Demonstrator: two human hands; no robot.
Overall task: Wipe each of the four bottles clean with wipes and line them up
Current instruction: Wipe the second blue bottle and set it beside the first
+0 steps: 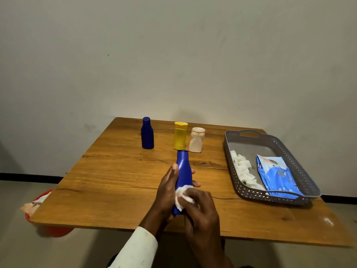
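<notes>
My left hand point(166, 192) grips a blue bottle point(183, 169) around its body, held tilted above the wooden table point(116, 171). My right hand point(202, 213) presses a white wipe point(183, 196) against the bottle's lower part. Three bottles stand upright farther back: a second blue bottle point(147, 133) on the left, a yellow bottle point(180, 135) in the middle and a white bottle point(197, 140) right beside the yellow one.
A grey perforated tray point(301, 171) on the right holds several white wipes point(242, 169) and a blue wipes packet point(276, 175). Below the table's left edge sits a red bin point(44, 227) with crumpled wipes in it. A wall stands behind the table.
</notes>
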